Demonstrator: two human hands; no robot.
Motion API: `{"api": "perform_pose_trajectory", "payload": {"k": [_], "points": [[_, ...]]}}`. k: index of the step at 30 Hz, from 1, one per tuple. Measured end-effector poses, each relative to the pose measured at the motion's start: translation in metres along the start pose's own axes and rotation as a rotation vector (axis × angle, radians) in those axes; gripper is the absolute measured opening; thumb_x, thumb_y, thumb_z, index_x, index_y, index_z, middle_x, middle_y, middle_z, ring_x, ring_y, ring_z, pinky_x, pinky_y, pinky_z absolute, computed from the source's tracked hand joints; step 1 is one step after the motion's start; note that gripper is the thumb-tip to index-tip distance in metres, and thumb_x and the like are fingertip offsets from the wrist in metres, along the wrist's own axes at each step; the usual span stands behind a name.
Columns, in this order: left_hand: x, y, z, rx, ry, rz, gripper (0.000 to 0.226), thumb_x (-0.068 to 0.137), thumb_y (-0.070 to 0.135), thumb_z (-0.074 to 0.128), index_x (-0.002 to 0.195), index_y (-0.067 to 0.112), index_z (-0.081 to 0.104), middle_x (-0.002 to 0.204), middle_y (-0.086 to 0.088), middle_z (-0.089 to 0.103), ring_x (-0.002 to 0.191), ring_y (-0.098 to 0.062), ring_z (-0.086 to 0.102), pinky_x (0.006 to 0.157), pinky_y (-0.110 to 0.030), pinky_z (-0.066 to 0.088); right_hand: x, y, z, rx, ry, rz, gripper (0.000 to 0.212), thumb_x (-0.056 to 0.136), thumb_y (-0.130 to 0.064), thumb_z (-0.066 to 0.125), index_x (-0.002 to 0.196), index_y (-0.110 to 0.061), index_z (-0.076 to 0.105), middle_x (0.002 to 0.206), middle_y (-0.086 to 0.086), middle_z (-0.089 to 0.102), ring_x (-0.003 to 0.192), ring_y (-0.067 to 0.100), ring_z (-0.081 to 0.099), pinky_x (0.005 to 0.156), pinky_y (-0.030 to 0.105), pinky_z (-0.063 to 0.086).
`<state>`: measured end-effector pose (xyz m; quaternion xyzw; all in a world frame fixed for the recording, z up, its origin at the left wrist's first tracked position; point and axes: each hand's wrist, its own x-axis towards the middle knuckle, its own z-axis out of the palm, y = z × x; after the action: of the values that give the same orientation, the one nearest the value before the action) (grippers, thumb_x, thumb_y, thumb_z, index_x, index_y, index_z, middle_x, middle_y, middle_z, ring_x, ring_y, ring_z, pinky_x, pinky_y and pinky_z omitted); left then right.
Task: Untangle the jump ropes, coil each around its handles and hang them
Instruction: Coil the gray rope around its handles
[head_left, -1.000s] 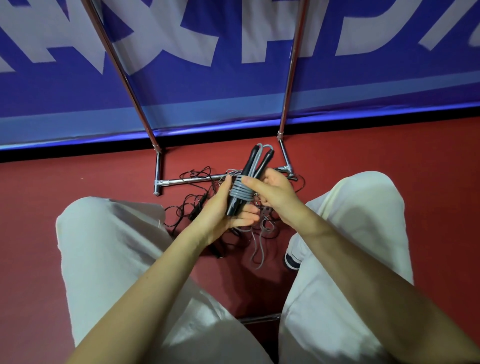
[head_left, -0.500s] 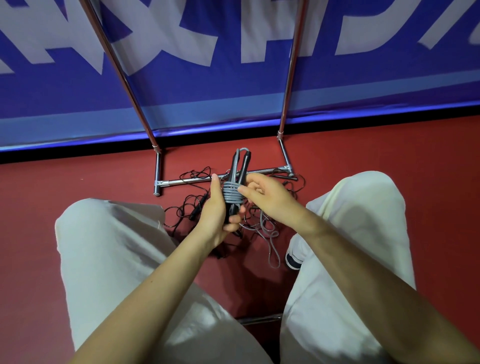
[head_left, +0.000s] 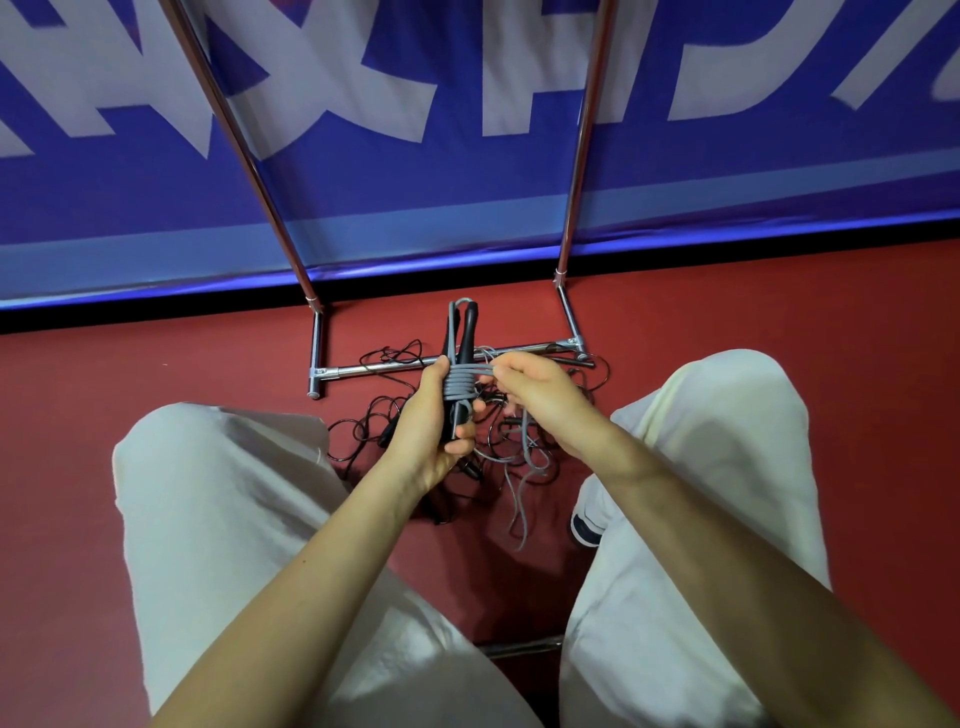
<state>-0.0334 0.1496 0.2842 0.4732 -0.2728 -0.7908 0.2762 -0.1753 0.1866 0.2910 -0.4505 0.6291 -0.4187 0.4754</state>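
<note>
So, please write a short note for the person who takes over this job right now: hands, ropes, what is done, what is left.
Left hand grips the two black handles upright.
Right hand pinches the grey rope, pulled taut to the right.
Done: several grey turns wound round the handles.
Left: wind the loose grey tail, hang it on the metal rack, then untangle the black ropes on the red floor.

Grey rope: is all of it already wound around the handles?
No: the grey rope trails loose to the floor below the right hand.

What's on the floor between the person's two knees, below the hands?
In the head view, a tangle of thin black ropes and loose grey rope lies on the red floor, beside the metal rack's base bar.
</note>
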Motion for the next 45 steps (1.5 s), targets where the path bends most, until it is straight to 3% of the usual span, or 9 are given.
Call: {"api": "perform_pose_trajectory", "payload": {"k": [4, 10, 18, 22, 26, 29, 36, 40, 45], "points": [[-0.005, 0.006, 0.004, 0.006, -0.055, 0.031, 0.045, 0.103, 0.046, 0.033, 0.095, 0.009, 0.057, 0.062, -0.004, 0.046, 0.034, -0.006, 0.028, 0.029, -0.013, 0.016, -0.007, -0.011, -0.005, 0.059, -0.026, -0.084, 0.015, 0.101, -0.006, 0.045, 0.093, -0.003, 0.057, 0.049, -0.020, 0.052, 0.046, -0.006, 0.048, 0.050, 0.009, 0.036], [-0.019, 0.010, 0.005, -0.067, -0.276, -0.043, 0.047, 0.098, 0.053, 0.032, 0.102, 0.016, 0.060, 0.055, 0.001, 0.044, 0.030, -0.003, 0.029, 0.026, -0.011, 0.018, -0.014, -0.013, -0.013, 0.082, -0.028, -0.207, 0.003, 0.097, -0.004, 0.054, 0.095, -0.003, 0.057, 0.054, -0.017, 0.057, 0.051, -0.005, 0.052, 0.054, 0.008, 0.039], [-0.030, 0.010, 0.001, -0.139, -0.558, -0.244, 0.071, 0.071, 0.081, 0.041, 0.065, 0.014, 0.062, 0.039, 0.002, 0.046, 0.023, -0.007, 0.042, 0.025, -0.014, 0.033, -0.016, -0.006, 0.002, 0.278, -0.195, -0.085, 0.017, 0.100, -0.022, 0.049, 0.108, -0.025, 0.063, 0.075, -0.012, 0.064, 0.068, 0.000, 0.058, 0.057, 0.020, 0.033], [-0.028, 0.008, 0.004, 0.149, -0.386, -0.223, 0.084, 0.080, 0.081, 0.018, 0.071, 0.009, 0.061, 0.048, -0.006, 0.051, 0.035, -0.014, 0.051, 0.034, -0.016, 0.042, -0.014, -0.007, 0.002, 0.444, -0.224, -0.050, 0.020, 0.090, -0.024, 0.055, 0.100, -0.007, 0.057, 0.072, -0.001, 0.050, 0.051, 0.002, 0.041, 0.052, 0.022, 0.025], [-0.014, 0.000, 0.001, 0.316, -0.218, -0.069, 0.072, 0.099, 0.062, 0.019, 0.096, 0.006, 0.065, 0.066, -0.009, 0.064, 0.060, -0.022, 0.065, 0.062, -0.030, 0.057, -0.008, -0.003, 0.004, 0.241, -0.044, -0.032, 0.020, 0.089, -0.017, 0.068, 0.088, -0.006, 0.051, 0.072, 0.011, 0.051, 0.049, 0.004, 0.045, 0.048, 0.019, 0.035], [-0.010, -0.002, 0.001, 0.346, -0.156, 0.020, 0.067, 0.105, 0.053, 0.018, 0.101, 0.009, 0.069, 0.078, -0.013, 0.071, 0.066, -0.023, 0.066, 0.075, -0.036, 0.054, -0.004, -0.002, 0.003, 0.051, 0.132, -0.014, 0.039, 0.081, -0.023, 0.077, 0.093, 0.006, 0.054, 0.065, 0.002, 0.047, 0.049, 0.006, 0.045, 0.049, 0.023, 0.038], [-0.010, -0.010, 0.002, 0.168, -0.106, 0.035, 0.064, 0.094, 0.070, 0.034, 0.113, 0.016, 0.064, 0.063, -0.002, 0.047, 0.045, -0.009, 0.030, 0.039, -0.018, 0.016, -0.005, -0.001, 0.001, -0.125, 0.060, -0.131, 0.025, 0.087, -0.023, 0.071, 0.088, -0.002, 0.058, 0.068, 0.005, 0.048, 0.055, 0.006, 0.042, 0.054, 0.020, 0.035], [-0.008, -0.005, 0.000, 0.046, -0.094, 0.015, 0.058, 0.096, 0.065, 0.036, 0.097, 0.014, 0.062, 0.061, -0.001, 0.048, 0.039, -0.006, 0.029, 0.036, -0.017, 0.012, -0.006, 0.000, -0.002, -0.256, 0.058, -0.233, 0.013, 0.092, -0.018, 0.064, 0.100, -0.016, 0.054, 0.073, -0.001, 0.055, 0.053, 0.001, 0.050, 0.057, 0.017, 0.040], [-0.006, -0.003, 0.000, -0.068, -0.083, -0.029, 0.053, 0.097, 0.060, 0.036, 0.096, 0.013, 0.060, 0.062, -0.001, 0.049, 0.037, -0.004, 0.030, 0.032, -0.013, 0.016, 0.001, 0.011, -0.002, -0.418, 0.139, -0.292, 0.006, 0.092, -0.017, 0.062, 0.091, -0.021, 0.058, 0.078, -0.012, 0.058, 0.071, 0.002, 0.054, 0.071, 0.024, 0.046]]}}
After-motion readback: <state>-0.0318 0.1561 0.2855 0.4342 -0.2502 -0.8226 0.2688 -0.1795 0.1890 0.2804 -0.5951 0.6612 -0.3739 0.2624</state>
